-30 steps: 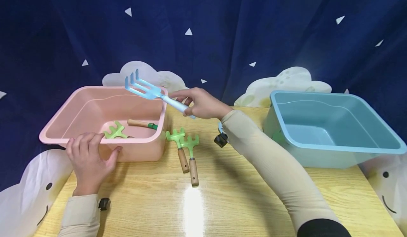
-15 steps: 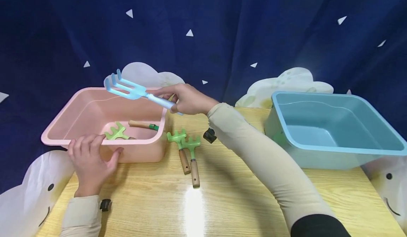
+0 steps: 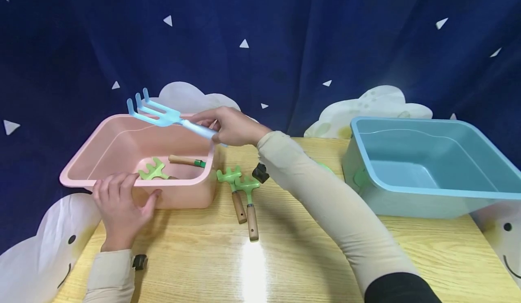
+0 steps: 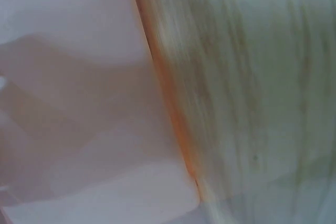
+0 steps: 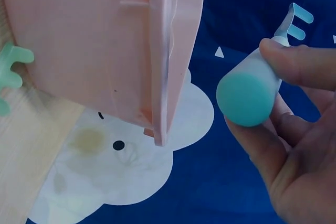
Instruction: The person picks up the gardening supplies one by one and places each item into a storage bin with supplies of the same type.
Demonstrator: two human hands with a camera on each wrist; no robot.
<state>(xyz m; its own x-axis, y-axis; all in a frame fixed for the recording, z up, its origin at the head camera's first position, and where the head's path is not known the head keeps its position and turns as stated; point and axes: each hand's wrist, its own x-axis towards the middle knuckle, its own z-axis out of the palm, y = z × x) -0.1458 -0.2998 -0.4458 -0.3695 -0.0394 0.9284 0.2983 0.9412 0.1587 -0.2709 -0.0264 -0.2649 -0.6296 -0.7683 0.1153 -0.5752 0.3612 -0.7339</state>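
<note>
My right hand pinches the pale handle of a light blue hand rake between thumb and fingers. The rake is held above the right part of the pink bin, with its tines turned up and to the left. In the right wrist view the handle's round turquoise end faces the camera. My left hand grips the bin's near rim, fingers over it and thumb against the outer wall. Inside the bin lie a green hand rake and a wooden-handled tool with a green neck, its head hidden.
Two green hand rakes, one left and one right, overlap on the wooden table beside the pink bin. A blue bin stands at the right. Something green shows partly behind my right sleeve. A dark blue curtain hangs behind.
My right hand has carried the blue rake leftward, from beside the pink bin's right edge to over the bin. The left hand has kept its grip on the rim.
</note>
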